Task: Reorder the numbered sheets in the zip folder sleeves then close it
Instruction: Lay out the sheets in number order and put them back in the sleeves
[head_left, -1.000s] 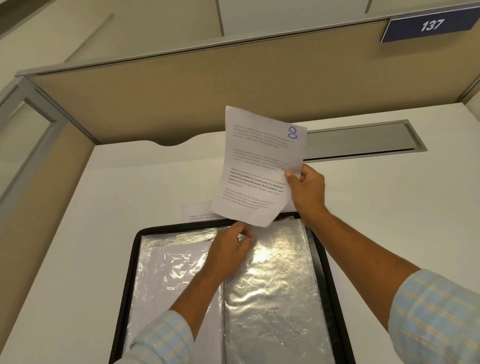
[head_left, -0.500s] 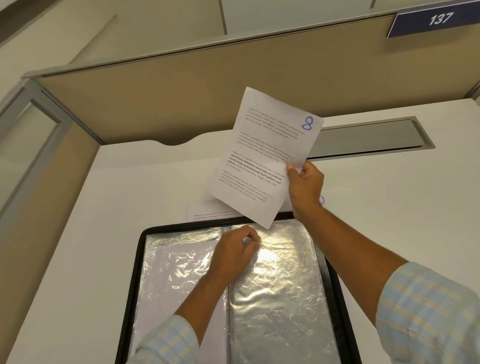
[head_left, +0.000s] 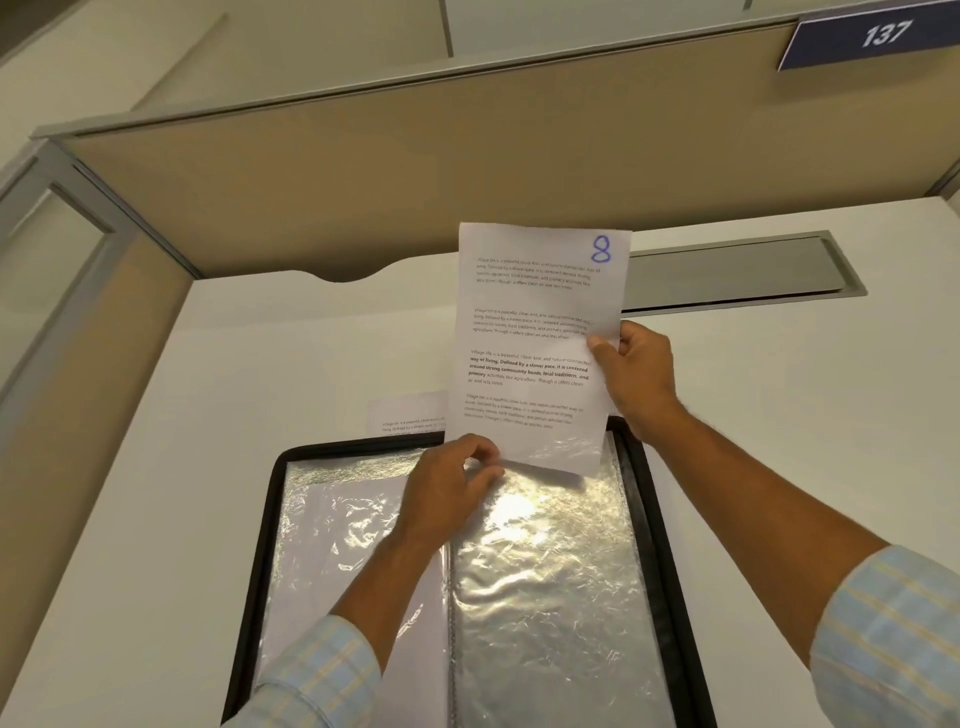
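A black zip folder (head_left: 655, 519) lies open on the white desk, its clear plastic sleeves shining. My right hand (head_left: 638, 374) pinches the right edge of a printed sheet marked 8 (head_left: 535, 332), held upright over the folder's top right. The sheet's bottom edge sits in the mouth of the right-hand sleeve (head_left: 550, 587). My left hand (head_left: 449, 486) pinches that sleeve's top edge near the sheet's lower left corner. The left-hand sleeve (head_left: 343, 525) holds a white sheet.
More printed sheets (head_left: 405, 413) lie on the desk just beyond the folder, partly hidden by sheet 8. A grey cable tray slot (head_left: 727, 273) runs along the desk's back right. Tan partition walls (head_left: 363, 182) close off the back and left.
The sheet marked 8 has turned from tilted to upright and dropped, so its bottom edge now meets the right sleeve's top. My left hand stays at the sleeve's top edge.
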